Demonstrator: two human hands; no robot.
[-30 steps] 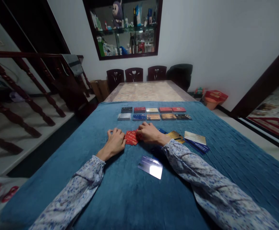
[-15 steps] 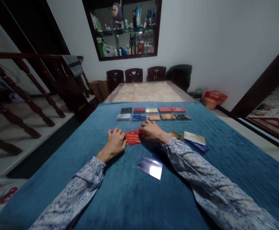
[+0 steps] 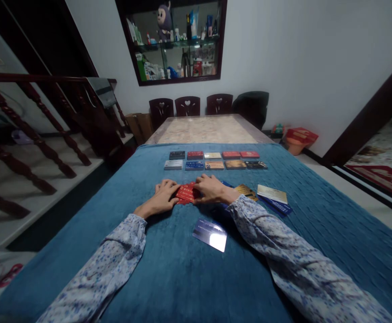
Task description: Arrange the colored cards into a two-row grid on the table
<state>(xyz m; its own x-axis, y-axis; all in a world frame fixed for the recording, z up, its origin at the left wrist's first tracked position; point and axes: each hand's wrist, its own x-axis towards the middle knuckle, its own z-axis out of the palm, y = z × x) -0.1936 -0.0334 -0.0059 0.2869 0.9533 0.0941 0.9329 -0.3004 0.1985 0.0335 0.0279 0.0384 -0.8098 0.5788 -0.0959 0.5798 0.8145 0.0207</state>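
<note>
Several red cards lie loosely overlapped on the blue cloth. My left hand grips them from the left, fingers curled over their edge. From the right, my right hand closes on the opposite edge, thumb low and fingers on top. Nearer to me a shiny purple-blue card lies flat. Beside my right wrist are gold cards, partly covered by the sleeve. Further right, a pale gold card rests over blue cards.
Two rows of neat card stacks stand beyond my hands, among them a white stack, a blue stack and a black stack. The bare tabletop continues behind, with dark chairs at its far end.
My left hand has turned flatter, its fingers reaching further over the red cards. The red cards have shifted and tilted between my hands. My right hand's thumb side is lower.
</note>
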